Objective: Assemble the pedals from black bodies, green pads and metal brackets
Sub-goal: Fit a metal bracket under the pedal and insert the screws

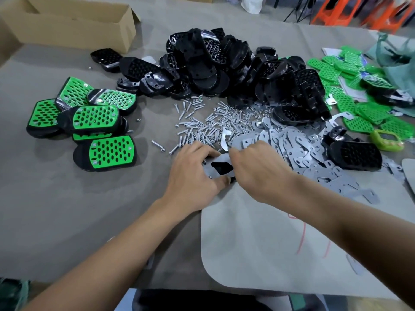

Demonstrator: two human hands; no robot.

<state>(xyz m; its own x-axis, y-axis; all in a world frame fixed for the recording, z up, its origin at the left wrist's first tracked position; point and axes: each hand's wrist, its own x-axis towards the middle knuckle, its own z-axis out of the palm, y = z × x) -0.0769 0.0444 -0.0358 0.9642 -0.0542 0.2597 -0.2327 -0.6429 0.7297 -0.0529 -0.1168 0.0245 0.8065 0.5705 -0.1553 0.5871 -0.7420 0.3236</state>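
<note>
Centre of the table point(56, 194) – a metal bracket point(219, 158) was held flat over a black body point(221, 169), the black showing through the bracket's cutout. The left hand point(193, 173) was clamped round the piece from the left, thumb pressed against its near edge. The right hand point(253, 169) was curled over the right end, fingertips hidden – whether anything was pinched could not be told. Just beyond the hands a scatter of screws and nuts point(202, 122) was spread, and loose brackets point(292, 144) were heaped to the right. Black bodies point(235, 68) were piled high behind, green pads point(359, 108) strewn at the far right. Finished pedals point(94, 120) were stacked on the left, with a cardboard box point(67, 21) seen at the back.
</note>
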